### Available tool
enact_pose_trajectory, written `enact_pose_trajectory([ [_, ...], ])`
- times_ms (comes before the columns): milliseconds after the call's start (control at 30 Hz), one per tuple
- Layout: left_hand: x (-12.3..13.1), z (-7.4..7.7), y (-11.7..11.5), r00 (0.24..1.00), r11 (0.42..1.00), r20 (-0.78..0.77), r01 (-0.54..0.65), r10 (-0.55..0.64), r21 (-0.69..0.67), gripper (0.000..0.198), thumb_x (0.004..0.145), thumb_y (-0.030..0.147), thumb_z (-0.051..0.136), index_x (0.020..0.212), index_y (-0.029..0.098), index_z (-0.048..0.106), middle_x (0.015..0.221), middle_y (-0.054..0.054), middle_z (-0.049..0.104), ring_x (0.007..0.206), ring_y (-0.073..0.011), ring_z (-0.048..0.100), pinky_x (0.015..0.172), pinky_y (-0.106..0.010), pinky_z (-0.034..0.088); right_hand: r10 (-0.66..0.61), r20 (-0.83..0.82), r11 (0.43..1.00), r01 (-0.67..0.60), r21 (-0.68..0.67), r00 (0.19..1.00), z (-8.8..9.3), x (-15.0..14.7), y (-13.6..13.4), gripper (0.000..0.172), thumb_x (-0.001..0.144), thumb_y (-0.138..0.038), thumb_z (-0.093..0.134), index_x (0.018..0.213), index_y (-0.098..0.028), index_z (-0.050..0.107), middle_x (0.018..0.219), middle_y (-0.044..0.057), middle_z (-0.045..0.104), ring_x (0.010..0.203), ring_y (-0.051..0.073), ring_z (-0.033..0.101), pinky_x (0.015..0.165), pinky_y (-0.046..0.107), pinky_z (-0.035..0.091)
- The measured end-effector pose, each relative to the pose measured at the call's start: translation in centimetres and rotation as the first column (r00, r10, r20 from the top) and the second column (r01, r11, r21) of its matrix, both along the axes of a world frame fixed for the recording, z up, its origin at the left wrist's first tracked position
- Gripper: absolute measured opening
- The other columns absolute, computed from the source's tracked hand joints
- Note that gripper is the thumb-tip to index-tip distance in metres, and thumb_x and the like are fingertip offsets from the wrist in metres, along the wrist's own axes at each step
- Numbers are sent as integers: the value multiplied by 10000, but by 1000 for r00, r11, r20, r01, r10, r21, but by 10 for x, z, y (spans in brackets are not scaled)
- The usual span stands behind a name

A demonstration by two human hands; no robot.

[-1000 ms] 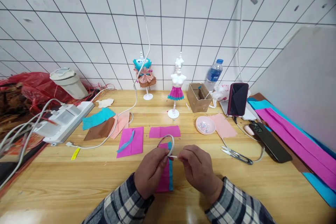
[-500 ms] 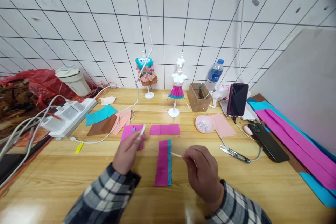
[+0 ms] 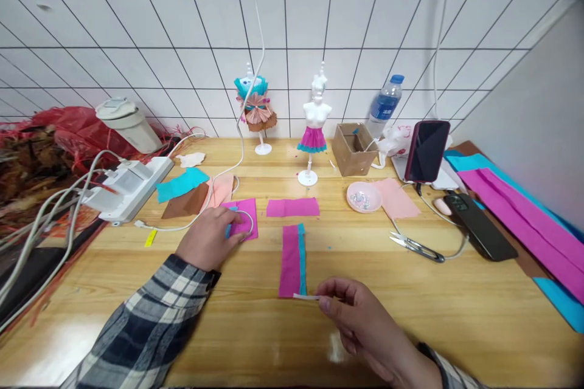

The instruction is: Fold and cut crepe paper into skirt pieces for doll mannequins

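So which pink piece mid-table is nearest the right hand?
The blue-edged piece in front; the plain pink strip lies farther back, the pink square by the left hand.

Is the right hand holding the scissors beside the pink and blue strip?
Not the scissors: the head view shows the right hand holding a thin white strip beside the pink and blue strip. The scissors lie on the wooden table.
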State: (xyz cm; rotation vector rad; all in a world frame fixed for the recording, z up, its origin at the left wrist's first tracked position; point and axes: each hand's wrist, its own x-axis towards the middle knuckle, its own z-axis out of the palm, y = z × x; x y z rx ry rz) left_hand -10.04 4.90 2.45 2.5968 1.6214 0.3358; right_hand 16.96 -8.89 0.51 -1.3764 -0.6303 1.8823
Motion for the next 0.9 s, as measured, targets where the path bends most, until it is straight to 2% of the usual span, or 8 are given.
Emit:
enact_pose_trajectory([
  [67,15,6,-10,977,977,25,212,-213,34,239,897,345,503,857,184,675,845,-71,688,805,-214,589,763,-349,439,-10,66,1000,10,5,998,0,1,-2,405,649,-487,756,833,-158,611,618,-84,469,320,-16,253,284,142,255],
  [133,31,2,-21,877,876,101,477,-469,-77,218,924,295,480,937,237,689,928,-31,715,843,-177,597,784,-316,441,8,100,1000,-9,11,995,-1,3,-2,401,652,-500,740,818,-158,613,618,-81,469,316,-10,262,286,154,254],
  [200,45,-10,-31,817,806,117,576,-564,-136,217,910,293,518,1060,292,674,1134,-2,688,969,-189,587,866,-348,420,58,127,998,-61,18,990,-1,4,0,381,666,-497,717,814,-158,627,636,-67,488,331,3,277,297,169,255],
  [267,56,-22,-38,823,799,122,568,-555,-196,253,862,345,594,1107,352,658,1248,29,635,1081,-229,547,922,-405,382,102,209,991,-118,62,973,0,6,4,334,698,-470,684,804,-155,650,641,-47,514,378,30,324,336,185,278],
  [333,63,-31,-44,874,842,130,486,-468,-233,314,808,395,654,1122,387,648,1287,36,605,1128,-263,513,931,-454,350,97,364,971,-168,168,926,0,8,9,261,728,-407,653,785,-153,675,642,-21,548,474,71,412,427,204,338],
  [500,76,-33,-61,952,919,177,290,-249,-267,404,764,335,681,1162,367,619,1330,-9,552,1148,-289,476,888,-472,328,49,617,897,-307,319,785,-4,11,24,167,758,-294,580,744,-167,688,604,-11,555,587,122,468,555,240,351],
  [733,74,-28,-65,937,905,251,313,-245,-287,490,698,198,654,1167,333,614,1312,-32,537,1152,-300,445,909,-473,309,109,602,898,-338,282,791,-11,7,32,167,747,-297,562,692,-164,647,576,-30,501,573,118,442,552,234,327],
  [900,71,-27,-61,911,935,359,287,-201,-207,278,747,159,583,975,274,693,1084,-50,597,993,-239,507,855,-420,348,109,600,905,-329,270,792,-11,3,34,177,736,-307,571,707,-163,669,601,-19,538,590,126,466,576,241,347],
])
